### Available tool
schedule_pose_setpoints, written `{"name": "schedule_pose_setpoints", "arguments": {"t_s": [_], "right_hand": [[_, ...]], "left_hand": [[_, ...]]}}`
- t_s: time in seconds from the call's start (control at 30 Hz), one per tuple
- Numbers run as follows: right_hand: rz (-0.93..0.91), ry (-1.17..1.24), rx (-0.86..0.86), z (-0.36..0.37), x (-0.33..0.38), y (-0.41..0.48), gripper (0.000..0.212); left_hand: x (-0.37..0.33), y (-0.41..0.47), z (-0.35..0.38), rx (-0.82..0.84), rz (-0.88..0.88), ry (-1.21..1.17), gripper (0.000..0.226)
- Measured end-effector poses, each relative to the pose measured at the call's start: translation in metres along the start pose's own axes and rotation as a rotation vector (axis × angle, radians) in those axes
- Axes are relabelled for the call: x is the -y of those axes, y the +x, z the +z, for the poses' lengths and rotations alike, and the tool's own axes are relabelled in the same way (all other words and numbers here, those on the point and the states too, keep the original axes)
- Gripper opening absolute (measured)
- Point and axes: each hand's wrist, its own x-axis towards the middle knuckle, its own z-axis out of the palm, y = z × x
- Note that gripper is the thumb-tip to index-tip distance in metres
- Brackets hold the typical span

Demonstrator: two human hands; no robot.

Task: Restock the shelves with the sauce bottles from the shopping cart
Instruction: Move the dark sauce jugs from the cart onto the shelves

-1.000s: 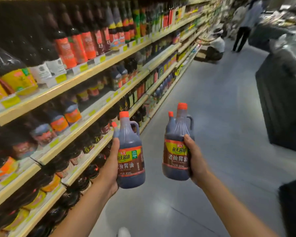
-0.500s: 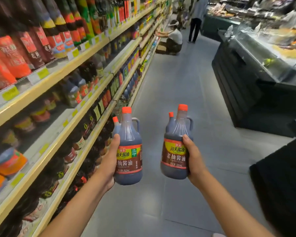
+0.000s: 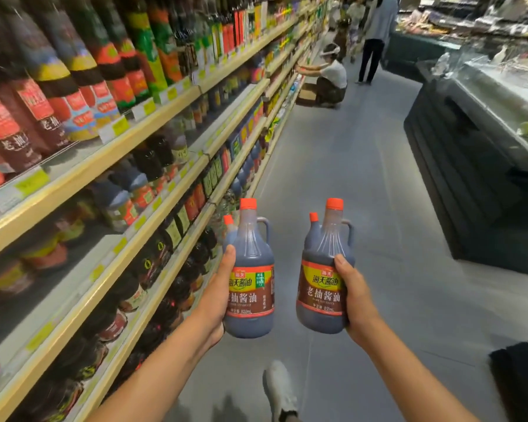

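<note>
Clearly unfinished: left hand (image 3: 218, 303) grips the left bottle (image 3: 250, 293), right hand (image 3: 358, 300) grips the right bottle (image 3: 317, 287), neither yet placed on the shelves (image 3: 177, 109) at left.

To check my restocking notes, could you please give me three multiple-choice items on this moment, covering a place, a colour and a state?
1. Where do the shelves stand relative to the person? A) left B) right C) behind
2. What colour are the caps of the held sauce bottles? A) green B) orange-red C) white
3. What is the right hand doing? A) hanging free B) gripping sauce bottles C) resting on a shelf
Answers: 1 A, the shelves run along the left of the view; 2 B, every visible cap is orange-red; 3 B, its thumb curls over a bottle's label.
</note>
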Motion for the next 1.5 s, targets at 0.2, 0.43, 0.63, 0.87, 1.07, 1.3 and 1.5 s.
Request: {"name": "schedule_pose_setpoints", "arguments": {"t_s": [0.2,0.43,0.63,0.87,1.07,1.3,1.5], "right_hand": [[0.038,-0.081,0.177,0.008,0.012,0.129,0.111],[0.159,-0.081,0.447,0.063,0.013,0.218,0.11],[0.343,-0.004,0.74,0.141,-0.005,0.23,0.11],[0.361,-0.124,1.036,0.24,-0.045,0.213,0.114],[0.417,-0.261,1.276,0.302,-0.08,0.185,0.103],[0.53,-0.385,1.388,0.355,-0.123,0.163,0.083],[0.434,-0.448,1.453,0.406,-0.154,0.147,0.056]], "left_hand": [[-0.028,0.079,0.001,-0.171,0.048,-0.055,0.071],[-0.042,0.099,-0.023,-0.45,0.126,-0.171,0.064],[-0.041,0.074,-0.066,-0.671,0.136,-0.274,0.067],[-0.02,0.022,-0.122,-0.822,0.176,-0.438,0.077],[0.005,-0.018,-0.159,-1.024,0.251,-0.513,0.069],[0.041,-0.054,-0.18,-1.127,0.267,-0.469,0.082],[0.064,-0.066,-0.199,-1.123,0.335,-0.512,0.1]]}}
